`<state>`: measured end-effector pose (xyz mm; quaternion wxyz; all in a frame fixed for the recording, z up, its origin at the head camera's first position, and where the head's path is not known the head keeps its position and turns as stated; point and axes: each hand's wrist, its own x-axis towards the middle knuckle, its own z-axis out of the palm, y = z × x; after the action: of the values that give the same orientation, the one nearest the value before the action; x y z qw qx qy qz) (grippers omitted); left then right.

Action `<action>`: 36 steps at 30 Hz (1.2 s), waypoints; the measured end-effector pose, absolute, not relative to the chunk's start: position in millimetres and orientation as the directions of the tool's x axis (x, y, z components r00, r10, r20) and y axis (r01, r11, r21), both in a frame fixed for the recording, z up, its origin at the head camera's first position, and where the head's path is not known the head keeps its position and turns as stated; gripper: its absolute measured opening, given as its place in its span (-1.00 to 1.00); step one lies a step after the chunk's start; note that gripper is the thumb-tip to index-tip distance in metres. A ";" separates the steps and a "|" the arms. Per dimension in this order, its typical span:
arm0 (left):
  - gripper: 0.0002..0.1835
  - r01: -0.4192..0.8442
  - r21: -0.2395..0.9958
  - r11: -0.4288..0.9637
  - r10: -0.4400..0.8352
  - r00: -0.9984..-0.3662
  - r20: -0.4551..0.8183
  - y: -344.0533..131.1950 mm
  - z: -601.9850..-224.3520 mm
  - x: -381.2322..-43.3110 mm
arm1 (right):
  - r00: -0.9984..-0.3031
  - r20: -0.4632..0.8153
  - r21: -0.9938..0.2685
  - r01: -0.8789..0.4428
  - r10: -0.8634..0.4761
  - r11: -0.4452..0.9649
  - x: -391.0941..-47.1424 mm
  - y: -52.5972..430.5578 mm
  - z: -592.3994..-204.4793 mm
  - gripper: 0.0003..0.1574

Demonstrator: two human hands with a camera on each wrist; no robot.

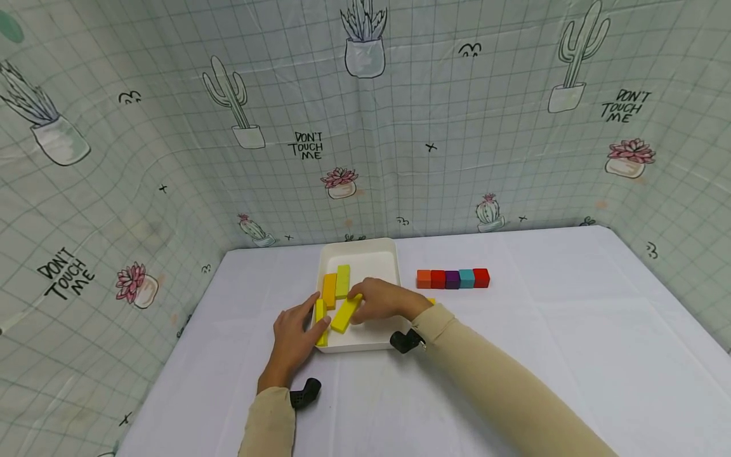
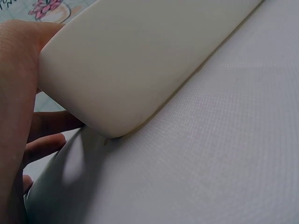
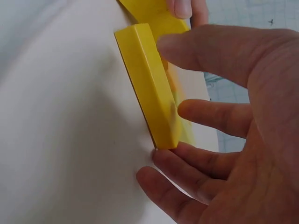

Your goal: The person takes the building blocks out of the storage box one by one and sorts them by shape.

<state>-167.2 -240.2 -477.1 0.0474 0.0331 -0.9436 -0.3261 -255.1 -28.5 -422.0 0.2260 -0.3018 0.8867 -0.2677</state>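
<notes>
A shallow white tray [image 1: 371, 346] lies on the table, with several yellow blocks along its left half. My left hand [image 1: 294, 333] grips the tray's left side, its thumb on a yellow block [image 1: 321, 331] along that wall and its other fingers outside, as the left wrist view shows beside the tray wall [image 2: 126, 60]. Inside the tray, my right hand [image 1: 379, 299] holds a slanted yellow block [image 1: 346, 313] between thumb and fingers; this same block [image 3: 149, 88] appears in the right wrist view. Beyond it lie an orange-yellow block [image 1: 329, 291] and a yellow-green block [image 1: 342, 282].
Right of the tray stands a row of small cubes: orange [image 1: 424, 279], red, purple [image 1: 452, 280], teal [image 1: 466, 278] and red. A bit of yellow [image 1: 432, 301] shows behind the right wrist. Patterned cloth [image 1: 400, 127] rises behind the white table [image 1: 559, 355].
</notes>
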 end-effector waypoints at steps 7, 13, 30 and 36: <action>-0.31 -0.025 0.625 0.780 -0.089 -0.993 0.071 -240.5 -476.9 -167.0 | -0.686 -0.274 -0.570 -0.449 -0.674 0.688 -257.9 -28.6 -417.8 -0.31; -0.31 -0.015 0.628 0.778 -0.084 -0.993 0.080 -241.4 -478.7 -167.6 | -0.675 -0.290 -0.559 -0.456 -0.679 0.692 -260.3 -30.1 -414.9 -0.31; -0.31 0.010 0.629 0.777 -0.074 -0.991 0.107 -241.5 -478.4 -167.3 | -0.699 -0.229 -0.496 -0.515 -0.678 0.699 -260.3 -46.3 -418.2 -0.25; -0.32 0.011 0.624 0.781 -0.070 -0.992 0.105 -243.5 -478.8 -167.5 | -0.728 -0.227 -0.436 -0.518 -0.647 0.736 -257.8 -53.4 -418.8 -0.18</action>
<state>-167.5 -243.5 -478.8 0.0611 0.0157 -0.9418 -0.3303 -257.8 -53.4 -418.8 0.1853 -0.3191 0.9130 -0.1739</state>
